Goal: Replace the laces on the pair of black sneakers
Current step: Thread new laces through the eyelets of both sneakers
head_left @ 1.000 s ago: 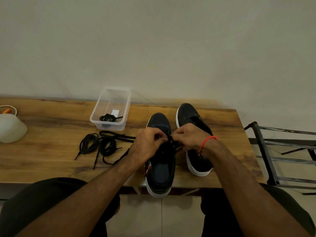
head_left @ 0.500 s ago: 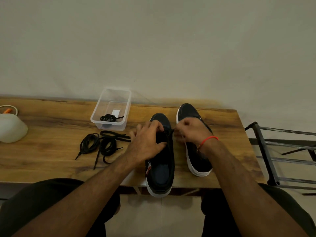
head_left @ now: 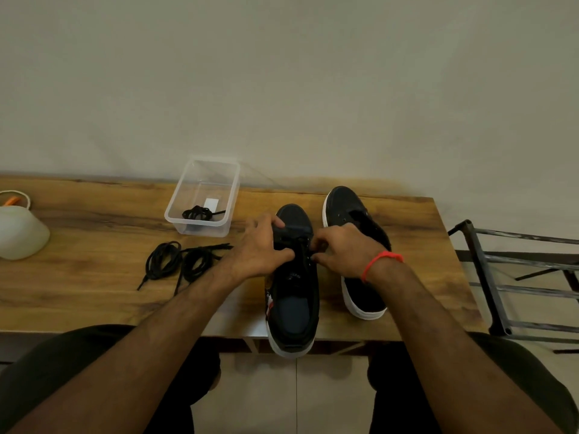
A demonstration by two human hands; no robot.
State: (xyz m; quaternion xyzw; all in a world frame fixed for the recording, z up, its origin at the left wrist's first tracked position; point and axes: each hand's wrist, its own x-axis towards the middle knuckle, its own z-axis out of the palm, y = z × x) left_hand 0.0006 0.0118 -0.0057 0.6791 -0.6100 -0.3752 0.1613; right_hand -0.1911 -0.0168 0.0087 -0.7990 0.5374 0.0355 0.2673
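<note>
The near sneaker (head_left: 294, 292) lies on the table (head_left: 94, 277), its heel poking over the edge nearest the person. The other sneaker (head_left: 354, 220) sits just right of it, and its lace holes look empty. Loose black laces (head_left: 178, 261) lie to the left of the near sneaker, and a clear box (head_left: 203, 195) with one more lace bundle stands behind those.

The step now looks like threading a lace through the holes near the toe. To do it well, hold the shoe steady, push the lace tip straight through one hole, then pull both ends even.

The left hand (head_left: 260, 245) has a loose, half-curled grip on the front of the near sneaker, with its thumb across the tongue. The right hand (head_left: 341, 249) has a tight little grip, fingers pinched at the lace (head_left: 302, 250) by the holes.
</note>
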